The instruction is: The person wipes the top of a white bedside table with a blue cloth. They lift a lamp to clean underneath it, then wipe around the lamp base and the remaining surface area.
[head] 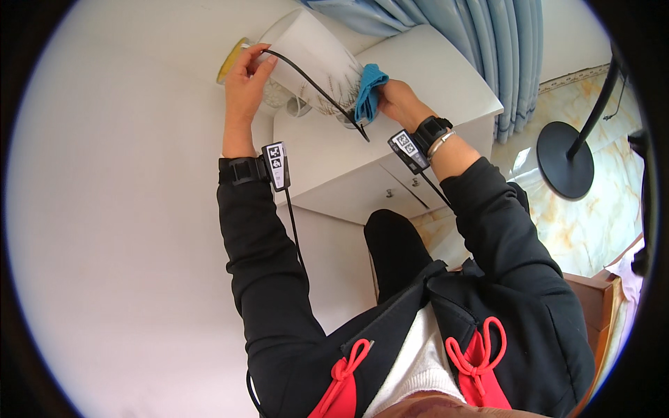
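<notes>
A white, cylindrical vessel or shade [313, 57] printed with grass stems leans up and left on the white cabinet top. My left hand [250, 73] has its thumb and fingers on the upper left edge of it; parts of the fingers are hidden. A black cord [319, 90] runs from beside those fingertips down across the front of the cylinder. My right hand [400, 102] holds a folded blue cloth [370, 91] against the lower right side, near a clear base [347, 123]. The cloth hides part of that side.
The white cabinet [339, 164] has small knobs [389, 193] in front. A yellow-topped item [230, 62] and a small grey cup-like item [298, 106] are behind my left hand. Blue curtains [481, 47] hang at the right. A round black stand base [565, 160] rests on the marble-patterned floor.
</notes>
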The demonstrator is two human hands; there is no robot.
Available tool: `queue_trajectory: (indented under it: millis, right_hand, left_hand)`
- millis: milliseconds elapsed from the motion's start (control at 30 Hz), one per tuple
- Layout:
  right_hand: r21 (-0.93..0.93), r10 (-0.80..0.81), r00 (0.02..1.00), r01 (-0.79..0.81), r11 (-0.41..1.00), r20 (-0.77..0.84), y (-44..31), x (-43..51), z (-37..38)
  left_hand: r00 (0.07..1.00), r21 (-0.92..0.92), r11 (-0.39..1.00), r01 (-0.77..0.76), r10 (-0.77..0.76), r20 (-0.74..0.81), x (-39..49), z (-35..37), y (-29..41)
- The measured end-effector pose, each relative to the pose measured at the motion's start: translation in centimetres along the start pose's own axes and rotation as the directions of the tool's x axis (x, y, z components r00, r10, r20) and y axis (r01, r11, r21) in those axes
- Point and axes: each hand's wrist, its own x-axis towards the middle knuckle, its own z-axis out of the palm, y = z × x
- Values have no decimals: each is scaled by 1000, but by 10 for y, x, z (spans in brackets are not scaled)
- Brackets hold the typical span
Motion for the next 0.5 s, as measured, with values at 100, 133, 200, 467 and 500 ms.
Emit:
queue_trajectory:
  millis: [100, 133, 200, 467, 500]
  right_hand:
    - [-91, -11, 999, 7, 996, -40, -2, 3, 2]
    - [-189, -28, 999, 22, 982, -27, -3, 3, 1]
    - [-387, -57, 998, 46, 921, -16, -4, -3, 1]
    - [-903, -540, 804, 394, 170, 249, -15, -30, 11]
    - [-904, -575, 768, 415, 108, 284, -15, -32, 13]
  left_hand:
    - [999, -12, 999, 34, -34, -27, 1, -1, -1]
    - [999, -18, 999, 41, -41, -36, 2, -1, -2]
    - [997, -62, 997, 52, -56, -59, 5, -3, -5]
    - [993, -169, 982, 83, -96, -70, 10, -5, -10]
    - [992, -184, 979, 89, -103, -67, 11, -4, -11]
